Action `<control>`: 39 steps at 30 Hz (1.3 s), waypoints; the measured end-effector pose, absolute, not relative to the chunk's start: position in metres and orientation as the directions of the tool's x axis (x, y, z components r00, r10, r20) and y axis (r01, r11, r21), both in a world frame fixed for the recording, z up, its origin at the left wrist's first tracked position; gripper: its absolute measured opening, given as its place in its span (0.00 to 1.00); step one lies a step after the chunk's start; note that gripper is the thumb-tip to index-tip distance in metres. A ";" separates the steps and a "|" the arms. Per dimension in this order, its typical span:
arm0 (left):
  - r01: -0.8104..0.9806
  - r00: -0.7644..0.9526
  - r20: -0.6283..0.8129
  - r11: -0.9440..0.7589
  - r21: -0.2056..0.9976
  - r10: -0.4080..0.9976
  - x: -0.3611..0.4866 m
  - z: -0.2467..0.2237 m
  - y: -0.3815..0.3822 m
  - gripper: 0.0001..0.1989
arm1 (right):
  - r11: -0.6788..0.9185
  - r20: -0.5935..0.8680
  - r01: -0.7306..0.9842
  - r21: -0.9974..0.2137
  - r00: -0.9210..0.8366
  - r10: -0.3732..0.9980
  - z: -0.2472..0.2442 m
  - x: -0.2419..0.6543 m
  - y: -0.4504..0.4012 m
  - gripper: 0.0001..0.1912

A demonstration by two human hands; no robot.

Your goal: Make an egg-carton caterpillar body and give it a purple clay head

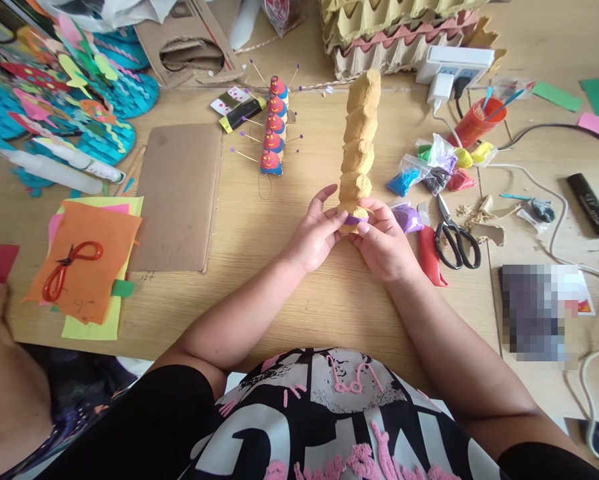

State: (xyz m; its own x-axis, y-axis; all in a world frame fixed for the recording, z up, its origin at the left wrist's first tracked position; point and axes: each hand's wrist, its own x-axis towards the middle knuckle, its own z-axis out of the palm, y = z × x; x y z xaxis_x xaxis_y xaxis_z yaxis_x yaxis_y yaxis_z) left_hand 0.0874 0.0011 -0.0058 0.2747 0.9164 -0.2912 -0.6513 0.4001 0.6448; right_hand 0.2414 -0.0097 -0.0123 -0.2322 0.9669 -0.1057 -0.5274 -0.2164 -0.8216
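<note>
Left hand and right hand pinch a yellow egg-carton strip at its near end, long axis running toward the far edge of the worktop, neither hand nearer.

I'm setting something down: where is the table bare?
The table is bare between the cardboard sheet and the left hand, nearer you than the red strip, and between both hands and the shirt. Right of the right hand, scissors, bags and scraps crowd it.

Wooden table with cardboard sheet, cup, marker
</note>
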 end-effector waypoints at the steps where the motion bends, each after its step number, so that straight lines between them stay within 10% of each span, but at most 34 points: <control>1: -0.652 0.276 -0.291 0.401 0.644 0.916 0.088 -0.006 0.001 0.44 | -0.207 -0.099 -0.530 -0.822 -0.225 0.969 -0.012 0.240 -0.010 0.23; 39: -0.619 0.294 -0.261 0.391 0.681 0.919 0.086 -0.003 0.002 0.48 | -0.081 -0.015 -0.480 -0.874 -0.140 0.990 -0.015 0.237 -0.010 0.22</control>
State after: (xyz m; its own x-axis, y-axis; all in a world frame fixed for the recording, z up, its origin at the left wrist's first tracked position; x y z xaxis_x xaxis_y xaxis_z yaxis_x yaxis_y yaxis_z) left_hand 0.0860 0.0018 -0.0027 0.2939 0.9195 -0.2611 -0.6191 0.3912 0.6810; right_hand 0.2370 -0.0096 -0.0154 -0.1398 0.9901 -0.0154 -0.4799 -0.0813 -0.8735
